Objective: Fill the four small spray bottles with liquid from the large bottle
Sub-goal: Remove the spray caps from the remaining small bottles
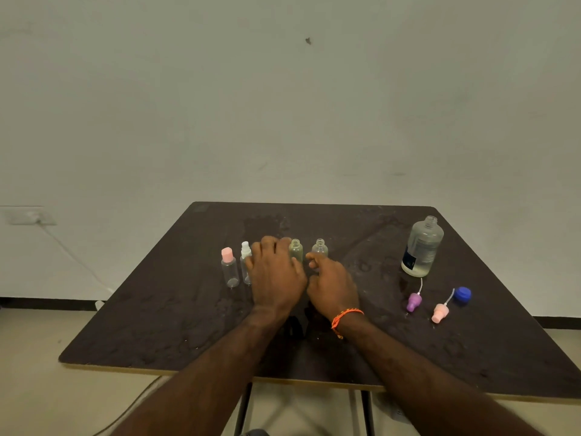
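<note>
Right of the row, the large bottle point(423, 247) stands upright, mouth up; left hand point(276, 275) spread, right hand point(331, 284) loosely curled.

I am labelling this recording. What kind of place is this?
Probably a plain indoor room: a bare wall with a wall socket, and a worn dark table on metal legs.

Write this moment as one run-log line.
left hand: over small bottles, grip unclear | right hand: empty | large bottle: uncapped, upright | two spray caps off
</note>
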A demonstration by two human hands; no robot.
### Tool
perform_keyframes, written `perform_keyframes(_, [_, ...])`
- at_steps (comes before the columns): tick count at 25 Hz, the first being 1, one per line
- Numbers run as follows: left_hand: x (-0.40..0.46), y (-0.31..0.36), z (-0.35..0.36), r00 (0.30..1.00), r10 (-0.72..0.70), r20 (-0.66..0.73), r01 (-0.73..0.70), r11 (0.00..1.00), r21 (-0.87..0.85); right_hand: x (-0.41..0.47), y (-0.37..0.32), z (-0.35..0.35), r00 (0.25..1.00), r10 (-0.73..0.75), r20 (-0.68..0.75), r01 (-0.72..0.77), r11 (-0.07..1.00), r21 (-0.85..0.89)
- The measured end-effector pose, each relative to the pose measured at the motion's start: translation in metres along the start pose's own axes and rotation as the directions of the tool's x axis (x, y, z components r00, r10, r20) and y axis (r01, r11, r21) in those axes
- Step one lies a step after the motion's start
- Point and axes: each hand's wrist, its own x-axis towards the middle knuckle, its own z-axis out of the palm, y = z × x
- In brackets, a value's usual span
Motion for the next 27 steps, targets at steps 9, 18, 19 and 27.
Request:
perform_keyframes(9, [0.058, -0.101, -0.053, 0.945, -0.077, 0.318, 0.06, 0.996, 0.063, 0.015, -0.055, 0.044, 0.967, -0.204, 0.156, 0.214, 0.976, -0.05])
perform_keyframes(18, [0.076, -0.12, -0.044, 0.895, -0.001, 0.447, 0.008, 1.0, -0.015, 0.052, -0.068, 0.074, 0.97, -0.147, 0.195, 0.132, 0.987, 0.087])
perform_keyframes(19, [0.074, -0.118, -0.045, 0.896, 0.013, 0.443, 0.004, 0.999, -0.037, 0.05, -0.066, 0.072, 0.969, -0.152, 0.193, 0.133, 0.985, 0.109])
perform_keyframes(27, [0.034, -0.077, -0.046, 0.875, 0.243, 0.419, -0.105, 0.94, -0.326, -0.016, -0.031, 0.002, 0.987, -0.131, 0.094, 0.12, 0.986, 0.114])
